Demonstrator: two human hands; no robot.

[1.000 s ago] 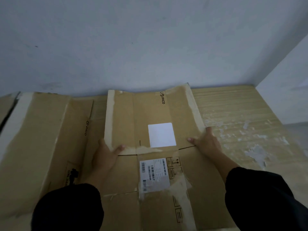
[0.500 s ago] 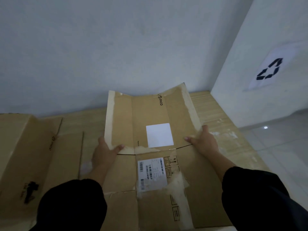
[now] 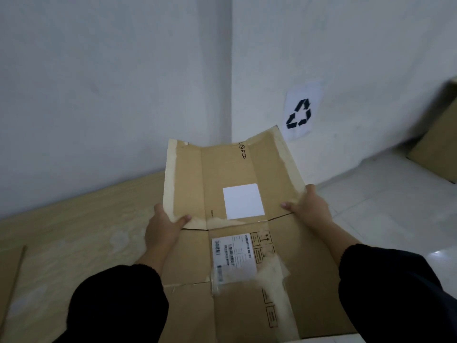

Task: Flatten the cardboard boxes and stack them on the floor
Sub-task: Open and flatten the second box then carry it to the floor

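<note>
Swung right toward the recycling sign, the flattened box runs lengthwise away from the person, left hand pinching its left edge, right hand its right, seemingly held above the floor.

Centre, near to mid: box blocks passage, gripped at its side edges by left hand and right hand; far flap tilted up. Far: left wall and right wall meet in a corner just behind the flap. Left of box: bare wood surface, open; sheet edge at near-left border. Right of box: tile floor open up to a carton at far right.
</note>
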